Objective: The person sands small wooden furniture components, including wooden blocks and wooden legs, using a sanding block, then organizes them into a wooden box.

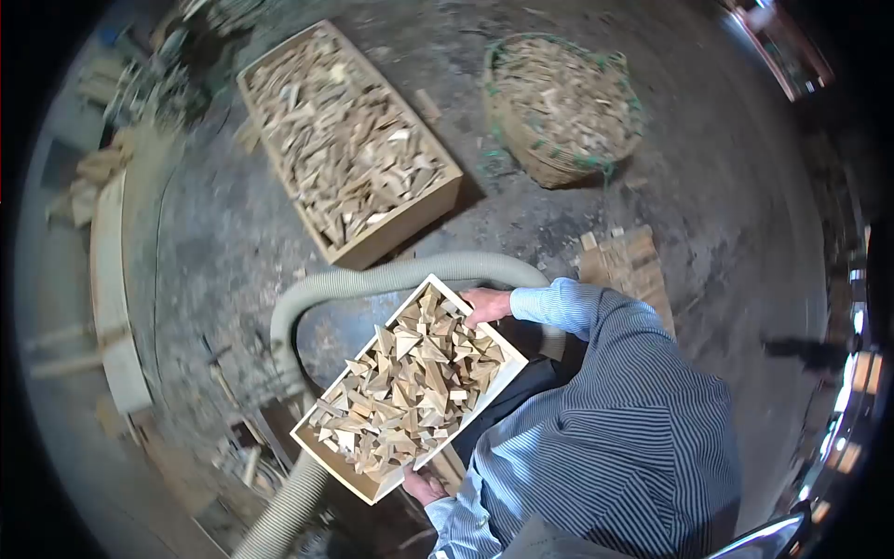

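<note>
A shallow wooden box (506,374) full of small wood offcuts (414,377), many of them wedge-shaped, is held in front of my striped shirt. My right hand (489,306) grips its upper right wall, fingers partly hidden by the box. Near the lower corner, my left hand (424,486) has hold of the same box from the side and below; most of its fingers are out of sight. The box sits at a slant in the view, and its pieces are heaped about up to the rim.
A large wooden crate (400,230) of wood scraps stands on the floor ahead. Right of it is a woven basket (549,170) of scraps. A ribbed hose (410,273) loops around the box. Flattened cardboard (633,270) lies at right; a long board (110,279) is at left.
</note>
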The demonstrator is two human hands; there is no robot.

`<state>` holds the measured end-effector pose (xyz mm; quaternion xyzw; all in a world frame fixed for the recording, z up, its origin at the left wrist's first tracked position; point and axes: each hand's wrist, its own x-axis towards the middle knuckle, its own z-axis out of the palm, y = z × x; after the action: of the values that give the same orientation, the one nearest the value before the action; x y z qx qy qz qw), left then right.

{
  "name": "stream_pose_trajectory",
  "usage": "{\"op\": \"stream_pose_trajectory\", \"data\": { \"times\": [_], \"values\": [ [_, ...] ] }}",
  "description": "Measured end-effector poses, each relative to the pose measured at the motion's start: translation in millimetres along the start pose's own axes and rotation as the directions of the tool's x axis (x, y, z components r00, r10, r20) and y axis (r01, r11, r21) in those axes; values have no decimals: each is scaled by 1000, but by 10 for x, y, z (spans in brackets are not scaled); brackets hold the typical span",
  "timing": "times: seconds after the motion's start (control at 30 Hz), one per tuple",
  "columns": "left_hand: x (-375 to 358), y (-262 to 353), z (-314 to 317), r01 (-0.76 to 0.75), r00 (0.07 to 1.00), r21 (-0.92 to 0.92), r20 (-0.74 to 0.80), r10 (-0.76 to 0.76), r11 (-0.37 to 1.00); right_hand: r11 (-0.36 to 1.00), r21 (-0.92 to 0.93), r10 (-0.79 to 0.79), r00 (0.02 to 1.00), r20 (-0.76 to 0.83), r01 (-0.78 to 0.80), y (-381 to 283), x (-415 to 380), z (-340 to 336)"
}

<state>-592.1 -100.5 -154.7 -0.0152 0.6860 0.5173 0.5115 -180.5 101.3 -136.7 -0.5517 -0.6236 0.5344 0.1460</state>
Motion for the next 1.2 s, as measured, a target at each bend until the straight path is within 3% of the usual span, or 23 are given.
{"op": "stream_pose_trajectory", "data": {
  "times": [0.1, 0.13, 0.17, 0.23, 0.27, 0.3, 0.33, 0.37, 0.4, 0.47, 0.57, 0.63, 0.7, 0.73, 0.77, 0.83, 0.9, 0.93, 0.97, 1.03, 1.13, 1.17, 1.2],
  "values": [
    [720, 204, -431, -78, 981, 62, 185, 66, 995, 991, 110, -53, 983, -176, 73, -67, -531, 572],
    [1068, 286, -562, -121, 962, 75, 255, 99, 990, 986, 158, -18, 974, -225, 55, -73, -687, 780],
    [1297, 631, -550, -92, 976, 186, 209, 52, 978, 972, 236, 50, 979, -198, -1, -164, -484, 878],
    [2004, 735, -530, -84, 933, 144, 360, 27, 986, 932, 362, 135, 936, -326, -9, -44, -578, 1370],
    [2240, 884, -433, -104, 924, 213, 383, 15, 972, 921, 390, 152, 913, -377, 8, 21, -563, 1512],
    [2064, 1014, -210, -75, 913, 227, 407, -25, 971, 906, 421, 168, 889, -426, 30, 199, -625, 1686],
    [2163, 1101, -97, -178, 899, 279, 437, 41, 943, 881, 469, 184, 863, -471, 68, 406, -641, 1853],
    [2006, 1206, 129, -206, 862, 305, 507, 25, 930, 853, 511, 207, 832, -516, 105, 676, -643, 2037],
    [2073, 1313, 257, -213, 879, 404, 477, -5, 890, 845, 521, 229, 800, -554, 119, 738, -688, 2162],
    [2004, 1356, 557, -297, 772, 396, 636, -26, 869, 816, 560, 307, 715, -628, 142, 653, -1003, 2409],
    [1431, 1484, 1400, -326, 819, 562, 570, -70, 761, 769, 613, 370, 655, -659, 182, 643, -1464, 2132],
    [1230, 1388, 1815, -382, 772, 587, 627, -102, 714, 694, 679, 486, 540, -687, 239, 624, -1700, 2271],
    [1092, 1188, 2285, -381, 734, 604, 658, -169, 700, 689, 692, 530, 501, -684, 216, 837, -1960, 2284],
    [1352, 1064, 2409, -548, 573, 532, 801, -173, 646, 613, 782, 632, 522, -572, 115, 798, -2110, 2235],
    [1552, 909, 2645, -689, 365, 407, 910, -199, 599, 598, 781, 639, 482, -599, 178, 676, -2263, 2169],
    [1259, 671, 3209, -752, 340, 433, 901, -270, 498, 540, 781, 688, 370, -624, 312, 907, -2361, 2313],
    [726, 542, 3662, -795, 372, 473, 875, -310, 380, 505, 771, 724, 295, -623, 388, 478, -2632, 2091],
    [561, 420, 3860, -674, 465, 580, 815, -346, 459, 460, 760, 751, 255, -609, 459, 309, -2740, 2010],
    [407, 435, 4099, -822, 421, 538, 795, -436, 187, 466, 746, 753, 230, -617, 476, 356, -2756, 2039],
    [99, 213, 4409, -627, 496, 665, 743, -450, 406, 389, 753, 809, 193, -554, 531, 574, -2751, 2047],
    [-372, 102, 4854, -673, 485, 649, 749, -451, 354, 427, 706, 813, 103, -574, 565, 567, -2684, 1991],
    [-307, 32, 5061, -691, 463, 629, 763, -451, 355, 450, 690, 811, 64, -581, 567, 572, -2667, 1956],
    [-69, -82, 5289, -832, 279, 462, 828, -487, 308, 427, 724, 848, 38, -529, 542, 651, -2584, 1973]
  ]
}}
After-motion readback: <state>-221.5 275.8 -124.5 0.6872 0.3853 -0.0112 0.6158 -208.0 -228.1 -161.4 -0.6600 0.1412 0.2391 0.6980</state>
